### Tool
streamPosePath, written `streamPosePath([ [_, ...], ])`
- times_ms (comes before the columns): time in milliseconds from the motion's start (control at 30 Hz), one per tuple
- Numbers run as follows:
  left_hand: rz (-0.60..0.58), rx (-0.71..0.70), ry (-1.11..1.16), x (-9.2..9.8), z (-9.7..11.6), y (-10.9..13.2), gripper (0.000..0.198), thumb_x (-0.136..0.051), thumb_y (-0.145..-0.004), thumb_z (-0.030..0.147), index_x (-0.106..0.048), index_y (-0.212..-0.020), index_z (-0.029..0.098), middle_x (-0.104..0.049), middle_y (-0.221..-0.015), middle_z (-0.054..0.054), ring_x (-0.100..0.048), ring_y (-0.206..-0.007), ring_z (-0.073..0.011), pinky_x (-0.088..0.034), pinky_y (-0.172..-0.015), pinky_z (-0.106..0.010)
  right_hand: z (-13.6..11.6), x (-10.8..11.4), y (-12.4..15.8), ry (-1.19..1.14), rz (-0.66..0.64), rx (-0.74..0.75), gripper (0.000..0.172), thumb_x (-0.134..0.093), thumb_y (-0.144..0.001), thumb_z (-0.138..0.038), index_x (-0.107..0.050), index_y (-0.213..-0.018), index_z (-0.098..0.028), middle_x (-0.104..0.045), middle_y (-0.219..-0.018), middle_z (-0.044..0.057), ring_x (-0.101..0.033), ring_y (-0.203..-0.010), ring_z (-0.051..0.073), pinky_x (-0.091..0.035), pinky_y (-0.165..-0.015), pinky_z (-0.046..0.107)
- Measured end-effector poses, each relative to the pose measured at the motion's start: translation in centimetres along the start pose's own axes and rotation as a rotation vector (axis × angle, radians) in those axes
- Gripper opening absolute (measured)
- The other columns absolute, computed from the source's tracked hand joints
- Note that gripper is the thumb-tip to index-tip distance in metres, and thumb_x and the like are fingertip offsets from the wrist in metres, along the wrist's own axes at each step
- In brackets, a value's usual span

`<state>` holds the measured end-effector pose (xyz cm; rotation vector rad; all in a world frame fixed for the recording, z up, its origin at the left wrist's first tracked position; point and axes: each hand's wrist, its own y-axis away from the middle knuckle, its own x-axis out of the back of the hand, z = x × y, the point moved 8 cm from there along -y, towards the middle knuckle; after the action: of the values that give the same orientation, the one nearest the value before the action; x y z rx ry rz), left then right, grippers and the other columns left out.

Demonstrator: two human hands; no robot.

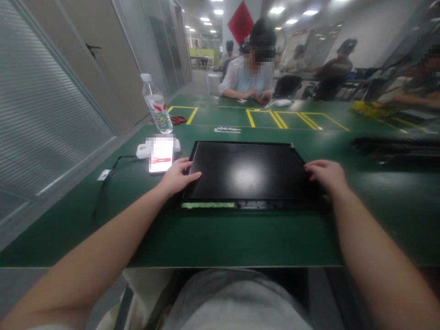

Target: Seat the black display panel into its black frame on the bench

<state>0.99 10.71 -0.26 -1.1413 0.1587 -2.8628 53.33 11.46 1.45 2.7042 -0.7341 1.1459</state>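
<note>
A black flat display panel (240, 172) lies face up on the green table, its glossy face reflecting a bright spot of light. Along its near edge runs a strip with a green circuit board (208, 205) on the left part. My left hand (177, 176) grips the panel's left edge, thumb over the face and fingers at the side. At the right edge, my right hand (326, 175) pinches the frame near the far corner; some of its fingertips are hidden.
Left of the panel are a lit phone (161, 156), a white device with a black cable (118, 160), a water bottle (157, 104) and red-handled scissors (178, 120). Dark panels (395, 149) lie at the right. A person (252, 75) sits across the table (220, 243).
</note>
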Motion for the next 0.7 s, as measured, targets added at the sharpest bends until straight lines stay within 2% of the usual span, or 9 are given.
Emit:
streamPosePath([
  [333,-0.019,-0.025,0.009,-0.08,-0.27,-0.22,0.055,-0.078,-0.075,0.056,-0.082,-0.116,0.019,-0.058,-0.154,-0.016,-0.051,-0.144,-0.0437,-0.038,-0.123,-0.056,-0.01,-0.06,0.10,-0.040,-0.011,-0.019,0.012,-0.070,-0.074,-0.017,-0.080,-0.077,-0.023,-0.065,-0.056,0.000,-0.065,-0.056,0.019,-0.053,-0.070,0.033],
  [533,-0.041,-0.021,-0.063,-0.38,-0.60,-0.38,0.063,-0.072,-0.080,0.056,-0.077,-0.128,0.015,-0.054,-0.159,-0.018,-0.050,-0.147,-0.0404,-0.038,-0.124,-0.054,-0.27,-0.03,0.17,-0.086,-0.007,-0.004,0.011,-0.069,-0.073,-0.015,-0.078,-0.072,-0.022,-0.072,-0.066,0.001,-0.061,-0.049,0.015,-0.052,-0.061,0.030],
  [700,-0.045,-0.021,-0.107,-0.36,-0.71,-0.43,0.064,-0.071,-0.080,0.059,-0.077,-0.128,0.016,-0.054,-0.159,-0.016,-0.052,-0.146,-0.0393,-0.041,-0.123,-0.051,-0.39,0.04,0.19,-0.062,0.002,-0.005,0.012,-0.070,-0.073,-0.015,-0.079,-0.074,-0.022,-0.069,-0.059,0.000,-0.062,-0.050,0.015,-0.051,-0.060,0.028],
])
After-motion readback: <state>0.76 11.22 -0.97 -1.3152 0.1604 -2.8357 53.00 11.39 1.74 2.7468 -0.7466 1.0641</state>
